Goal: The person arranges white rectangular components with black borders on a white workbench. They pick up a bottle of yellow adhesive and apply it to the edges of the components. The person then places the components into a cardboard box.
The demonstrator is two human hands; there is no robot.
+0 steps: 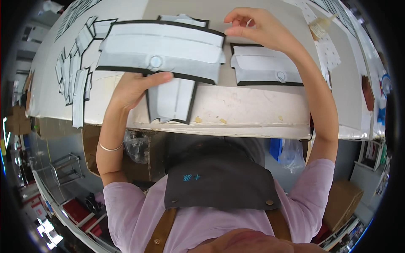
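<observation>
My left hand (134, 89) grips the lower edge of a wide white panel (164, 41) with black borders, its thumb on top. A small round ring marks the panel's lower middle. By the panel's upper right corner, my right hand (263, 29) hovers with fingers curved and a gap between thumb and forefinger; whether the thumb touches the corner is unclear. Beneath the held panel, a similar black-edged piece (172, 100) shows at its lower side and reaches the table's front edge. Another white panel (268, 67) with a ring lies on the right, partly behind my right forearm.
Several narrow black-edged white pieces (78, 84) lie overlapping on the table's left side. A bottle with a pale nozzle (320, 27) lies at the far right. The table (253, 103) has a worn front edge with yellowish spots. A cardboard box (90, 149) stands below it.
</observation>
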